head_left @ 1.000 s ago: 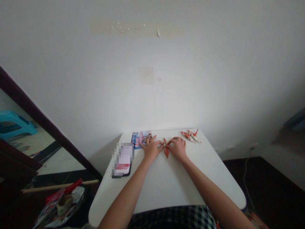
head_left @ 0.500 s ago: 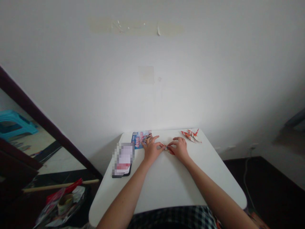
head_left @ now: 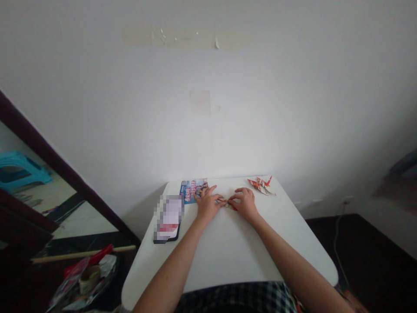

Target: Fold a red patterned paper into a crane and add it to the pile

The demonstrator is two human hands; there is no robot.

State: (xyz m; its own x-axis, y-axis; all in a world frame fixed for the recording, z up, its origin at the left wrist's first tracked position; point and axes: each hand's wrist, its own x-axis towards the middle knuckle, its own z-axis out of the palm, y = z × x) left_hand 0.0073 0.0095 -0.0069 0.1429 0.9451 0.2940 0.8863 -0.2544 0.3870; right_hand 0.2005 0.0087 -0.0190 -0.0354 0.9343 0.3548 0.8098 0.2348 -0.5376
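Note:
Between my two hands is a small folded piece of red and white printed paper, low over the white table. My left hand pinches its left end between thumb and index finger, the other fingers spread. At its right side my right hand grips it with thumb and fingertips, which hide part of it. Folded paper figures in the same red and white print lie at the far right corner of the table. A blue printed leaflet lies just behind my left hand.
A phone, its screen blurred out, lies at the table's left side. The white wall rises directly behind the table. On the floor at left are a bag of odds and ends and a wooden stick; a blue stool stands farther back.
My thumbs and fingertips have moved slightly apart along the folded paper, and more of it shows between them. The other things on the table have stayed put.

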